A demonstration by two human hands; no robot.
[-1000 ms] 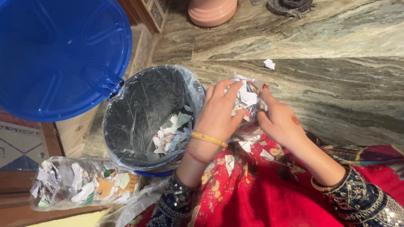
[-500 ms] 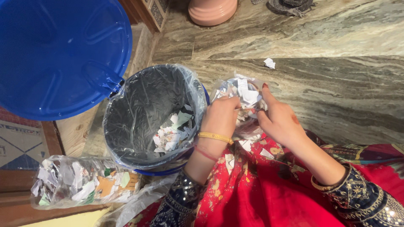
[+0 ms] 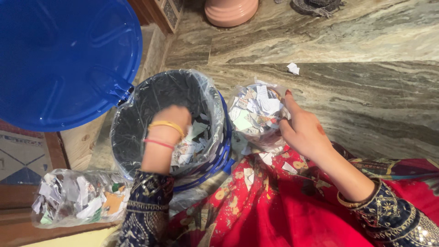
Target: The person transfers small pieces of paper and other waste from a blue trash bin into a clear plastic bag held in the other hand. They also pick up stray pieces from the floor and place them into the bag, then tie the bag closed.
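Two hands, marbled stone floor

Stone floor [image 3: 366,41], pink pot base [image 3: 231,11] far ahead. Left hand [image 3: 171,120] down inside lined blue bin [image 3: 215,103], grip hidden, cannot tell. Right hand [image 3: 304,132] pinches clear bag of paper scraps [image 3: 256,114] just right of bin. Second scrap bag [image 3: 77,196] beside left sleeve.

Left hand [image 3: 176,116] reaches down inside lined blue bin [image 3: 218,120], fingers hidden, above paper scraps [image 3: 190,148]. Right hand [image 3: 304,132] grips clear bag of scraps [image 3: 256,114] just beside bin. Blue lid [image 3: 64,59] raised.
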